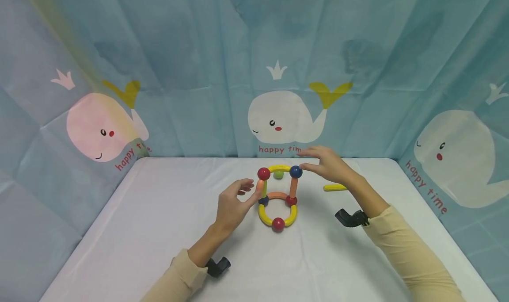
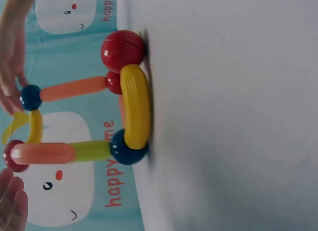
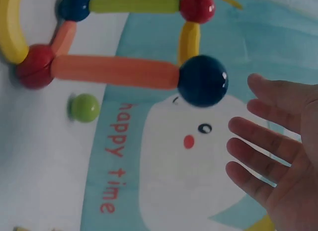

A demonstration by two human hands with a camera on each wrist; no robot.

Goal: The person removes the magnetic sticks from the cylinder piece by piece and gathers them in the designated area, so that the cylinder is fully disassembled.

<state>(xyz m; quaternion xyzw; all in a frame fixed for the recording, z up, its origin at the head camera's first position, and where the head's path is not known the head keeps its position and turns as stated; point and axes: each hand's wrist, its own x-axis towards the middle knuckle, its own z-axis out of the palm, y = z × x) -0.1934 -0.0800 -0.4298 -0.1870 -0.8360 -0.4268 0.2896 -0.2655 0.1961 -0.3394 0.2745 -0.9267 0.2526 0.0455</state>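
Nearest are two beige sleeves (image 1: 413,253), a black device (image 1: 218,266) at the left wrist. Beyond them, on the white table (image 1: 159,231), the toy frame (image 1: 277,195) stands upright between the two hands. Its near red ball (image 1: 278,224) joins two curved yellow rods (image 1: 262,214). The left hand (image 1: 232,207) is at the frame's left side, its grip released; whether its thumb touches the short-looking orange piece (image 1: 260,188) by the upper red ball (image 1: 263,173) I cannot tell. An orange upright (image 1: 293,188) rises to the upper blue ball (image 1: 296,171). Just beside that ball is the right hand (image 1: 328,165), its grip also released, fingers spread. A yellow stick (image 1: 335,187) lies farther right. A loose green ball (image 1: 278,175) sits behind the frame. Farthest hangs a blue curtain (image 1: 199,116) printed with whales (image 1: 282,116).
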